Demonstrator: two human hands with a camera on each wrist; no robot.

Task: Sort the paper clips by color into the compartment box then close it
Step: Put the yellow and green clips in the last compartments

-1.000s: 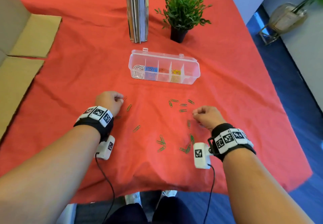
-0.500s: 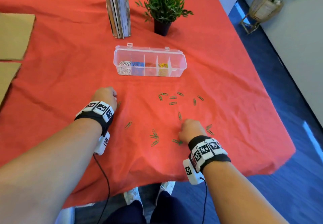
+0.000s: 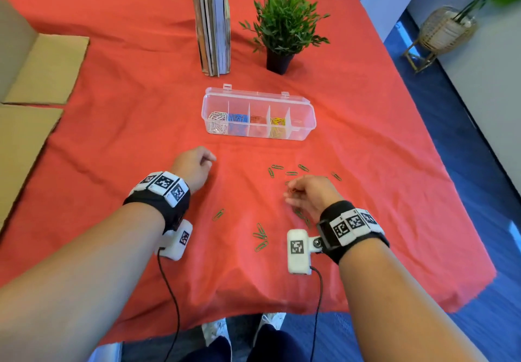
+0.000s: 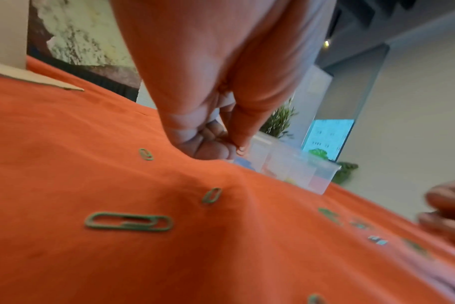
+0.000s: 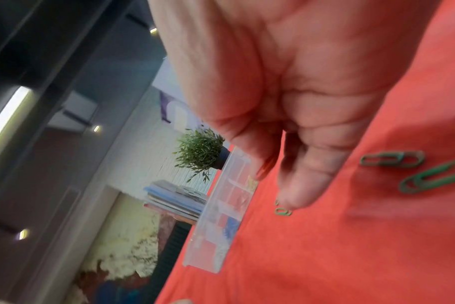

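A clear compartment box (image 3: 301, 131) holds white, blue, red and yellow clips in separate cells; its right end cell looks bare. Green paper clips (image 3: 291, 173) lie scattered on the red cloth, with a cluster (image 3: 260, 237) nearer me. My left hand (image 3: 207, 160) rests on the cloth left of them, fingers curled tight and thumb pressed to them (image 4: 231, 146); nothing shows inside. A green clip (image 4: 129, 222) lies just behind that hand. My right hand (image 3: 290, 192) hovers by the far group, pinching a small clip; its curled fingers (image 5: 307, 185) hang over the cloth beside loose clips (image 5: 392, 158).
Upright books (image 3: 212, 20) and a potted plant (image 3: 284, 23) stand behind the box. Flat cardboard (image 3: 48, 71) lies at the left. The cloth's right edge drops to a blue floor, and the front edge is close to my legs.
My right hand dropped to the nearer clips half a second ago and has since moved up beside the far group. The left hand stays curled in about the same spot.
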